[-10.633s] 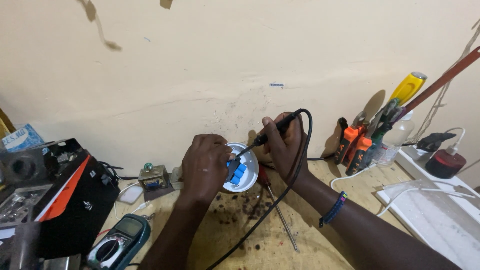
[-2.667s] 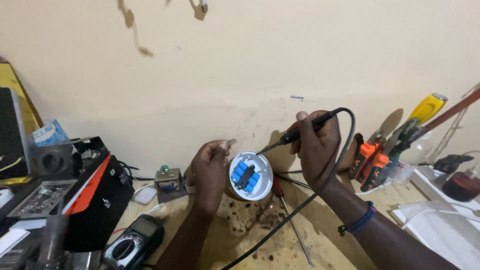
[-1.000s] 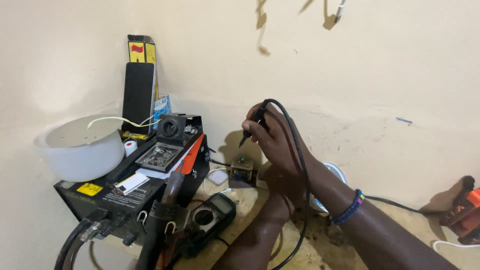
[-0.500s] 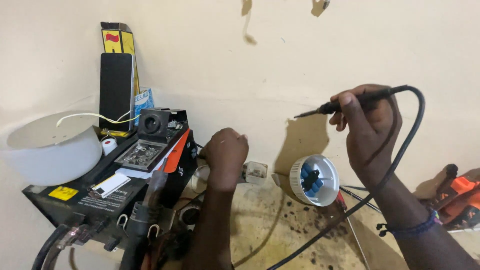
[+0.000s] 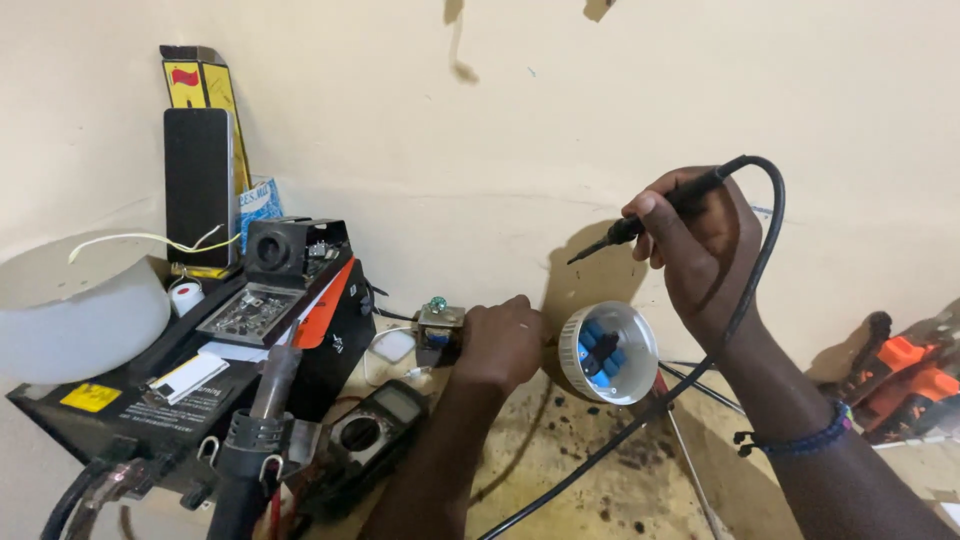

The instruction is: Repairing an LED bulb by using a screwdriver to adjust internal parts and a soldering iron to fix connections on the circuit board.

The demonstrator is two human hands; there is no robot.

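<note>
A multimeter (image 5: 372,436) lies on the table (image 5: 600,480) just below my left hand (image 5: 500,342), which curls loosely, resting beside the round white lamp base (image 5: 607,352). Above that, my right hand (image 5: 700,245) grips the soldering iron (image 5: 655,213), tip pointing left.

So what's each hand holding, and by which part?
Right hand grips the soldering iron by its black handle, tip raised. Left hand rests by the small metal component; its grasp is hidden.
</note>
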